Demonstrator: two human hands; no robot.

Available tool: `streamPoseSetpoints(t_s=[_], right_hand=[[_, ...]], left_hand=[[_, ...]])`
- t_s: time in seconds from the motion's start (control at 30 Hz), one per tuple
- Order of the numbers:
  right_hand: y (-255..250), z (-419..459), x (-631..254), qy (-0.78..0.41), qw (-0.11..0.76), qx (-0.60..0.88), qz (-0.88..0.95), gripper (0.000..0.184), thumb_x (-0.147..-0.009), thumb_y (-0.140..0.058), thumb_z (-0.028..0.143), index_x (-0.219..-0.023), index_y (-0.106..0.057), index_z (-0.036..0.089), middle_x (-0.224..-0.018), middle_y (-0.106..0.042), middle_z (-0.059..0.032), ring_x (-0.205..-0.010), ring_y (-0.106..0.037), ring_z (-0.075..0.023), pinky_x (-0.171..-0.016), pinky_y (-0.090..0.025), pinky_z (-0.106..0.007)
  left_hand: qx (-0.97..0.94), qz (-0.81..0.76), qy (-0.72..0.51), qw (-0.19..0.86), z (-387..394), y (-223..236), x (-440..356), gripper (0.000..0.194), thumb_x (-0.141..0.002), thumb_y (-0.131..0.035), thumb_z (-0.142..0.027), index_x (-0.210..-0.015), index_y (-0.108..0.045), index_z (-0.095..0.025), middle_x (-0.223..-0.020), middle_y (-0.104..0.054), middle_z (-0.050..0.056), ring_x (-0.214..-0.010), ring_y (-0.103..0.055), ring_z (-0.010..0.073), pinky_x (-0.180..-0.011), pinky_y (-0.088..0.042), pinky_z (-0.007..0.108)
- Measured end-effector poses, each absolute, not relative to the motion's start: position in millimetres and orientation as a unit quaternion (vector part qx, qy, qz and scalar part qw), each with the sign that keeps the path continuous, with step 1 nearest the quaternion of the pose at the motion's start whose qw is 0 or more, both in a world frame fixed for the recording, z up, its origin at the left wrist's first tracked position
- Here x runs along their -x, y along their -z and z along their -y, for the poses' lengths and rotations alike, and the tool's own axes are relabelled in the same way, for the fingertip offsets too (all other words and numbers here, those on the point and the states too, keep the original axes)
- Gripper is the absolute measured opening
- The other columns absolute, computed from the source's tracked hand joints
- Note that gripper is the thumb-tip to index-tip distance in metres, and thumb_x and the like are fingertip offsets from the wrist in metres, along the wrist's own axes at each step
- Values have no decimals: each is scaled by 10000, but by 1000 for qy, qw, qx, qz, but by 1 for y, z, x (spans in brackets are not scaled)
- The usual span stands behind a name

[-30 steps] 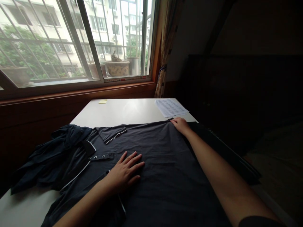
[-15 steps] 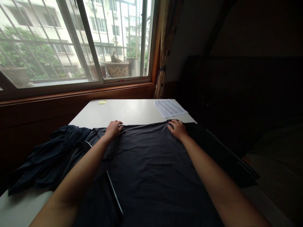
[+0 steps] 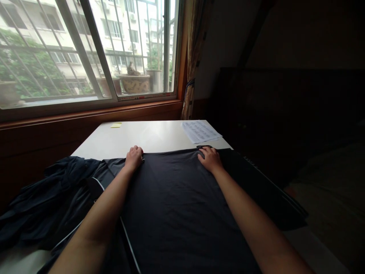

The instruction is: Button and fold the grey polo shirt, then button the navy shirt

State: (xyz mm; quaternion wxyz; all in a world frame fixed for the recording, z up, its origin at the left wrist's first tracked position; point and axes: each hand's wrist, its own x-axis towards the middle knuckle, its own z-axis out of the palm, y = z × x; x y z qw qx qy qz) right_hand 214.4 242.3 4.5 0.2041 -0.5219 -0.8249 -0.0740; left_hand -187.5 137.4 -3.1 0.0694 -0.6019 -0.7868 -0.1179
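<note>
A dark garment point(image 3: 176, 198) with thin white piping lies spread over the white table point(image 3: 148, 135). At its far edge, left of centre, my left hand point(image 3: 134, 158) is closed on the cloth with curled fingers. My right hand point(image 3: 210, 158) rests on the far right part of the garment, fingers somewhat apart and laid on the fabric. Just beyond those fingertips shows a small dark loop of cloth point(image 3: 204, 146). To the left the fabric gathers in a crumpled dark bunch point(image 3: 65, 179).
Printed paper sheets point(image 3: 201, 131) lie at the table's far right, and a yellow sticky note point(image 3: 116, 125) at its far left. Behind stands a barred window point(image 3: 137, 49) with a curtain point(image 3: 189, 91) beside it. A dark flat cloth point(image 3: 262, 190) extends to the right.
My left hand's fingers have curled in on the cloth. The crumpled fabric and piping on the left have shifted further left. My right hand stays nearly in place; the view has shifted slightly.
</note>
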Motion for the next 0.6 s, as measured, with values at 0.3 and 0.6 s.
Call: streamPoseSetpoints(t_s=[0.3,0.6], right_hand=[[-3,-239,-211,69,197,548,810,417,-928,-511,424,-1259,-666,224,-1340,-604,-97,-1164,-486,-320,-964,-408,-465],[1,-243,-211,47,192,564,802,513,-919,-503,499,-1354,-592,243,-1399,-567,-114,-1213,-454,-362,-1002,-381,-538]], left_hand=[[579,803,112,84,-135,1,179,271,-977,-383,-230,-1088,-629,-207,-1143,-576,152,-1109,-485,324,-863,-478,437],[653,734,152,110,-138,-13,134,419,-935,-403,-153,-1303,-600,-186,-1443,-490,162,-1393,-353,340,-1140,-305,533]])
